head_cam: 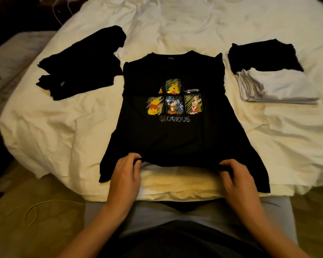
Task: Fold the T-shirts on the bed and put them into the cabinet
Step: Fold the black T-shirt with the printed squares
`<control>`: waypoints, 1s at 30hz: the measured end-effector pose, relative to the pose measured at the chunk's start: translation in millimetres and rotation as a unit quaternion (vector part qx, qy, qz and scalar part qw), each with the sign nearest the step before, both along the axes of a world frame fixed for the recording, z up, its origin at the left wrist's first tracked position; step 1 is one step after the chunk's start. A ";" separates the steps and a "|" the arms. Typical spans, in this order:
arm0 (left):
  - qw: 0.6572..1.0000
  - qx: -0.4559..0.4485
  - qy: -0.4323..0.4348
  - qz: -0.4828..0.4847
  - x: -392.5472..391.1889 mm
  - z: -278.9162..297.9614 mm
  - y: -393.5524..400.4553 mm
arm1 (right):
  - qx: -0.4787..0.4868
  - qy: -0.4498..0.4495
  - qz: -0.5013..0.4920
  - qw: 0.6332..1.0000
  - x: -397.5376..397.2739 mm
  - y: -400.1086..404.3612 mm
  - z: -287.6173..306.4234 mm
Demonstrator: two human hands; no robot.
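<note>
We stand at the foot of the bed (194, 25), its rumpled white duvet filling most of the view. Spread flat on the duvet at the near edge lies the black printed T-shirt (175, 138), front up, collar pointing away from us, with cartoon panels and the word "GLORIOUS" across its chest. Left of the printed T-shirt, just beside its shoulder, sits a loose heap of black garments (82, 64). To its right, a little apart, is a stack of folded shirts (272, 79), black ones on top of white ones. Our left hand (126, 174) pinches the shirt's bottom hem at its left side, fingers curled around the fabric. Our right hand (237, 177) grips the same hem at the right side, and the hem is raised slightly off the duvet between them.
</note>
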State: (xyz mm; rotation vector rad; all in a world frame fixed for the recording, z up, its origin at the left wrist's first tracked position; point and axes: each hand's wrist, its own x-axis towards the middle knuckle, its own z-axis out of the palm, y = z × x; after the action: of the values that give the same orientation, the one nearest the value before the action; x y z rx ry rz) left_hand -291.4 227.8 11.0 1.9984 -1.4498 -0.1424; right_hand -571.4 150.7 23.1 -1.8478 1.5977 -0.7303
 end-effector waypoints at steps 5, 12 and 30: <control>0.988 -0.054 -0.126 -0.072 24.5 7.1 -13.3 | -0.141 0.063 0.013 0.988 -7.1 -13.6 13.8; 0.951 0.113 -0.225 -0.181 73.5 38.6 -96.9 | -0.122 0.168 0.049 0.977 15.5 -90.7 44.6; 0.977 0.166 -0.128 -0.034 83.6 1.3 -162.4 | -0.050 0.161 0.095 0.981 34.9 -168.2 -1.0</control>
State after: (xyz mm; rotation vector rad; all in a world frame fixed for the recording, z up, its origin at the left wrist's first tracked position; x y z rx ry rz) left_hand -207.9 65.4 12.2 2.3016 -1.7518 -0.1713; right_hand -536.5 -17.4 22.0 -2.2479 1.5672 -0.4511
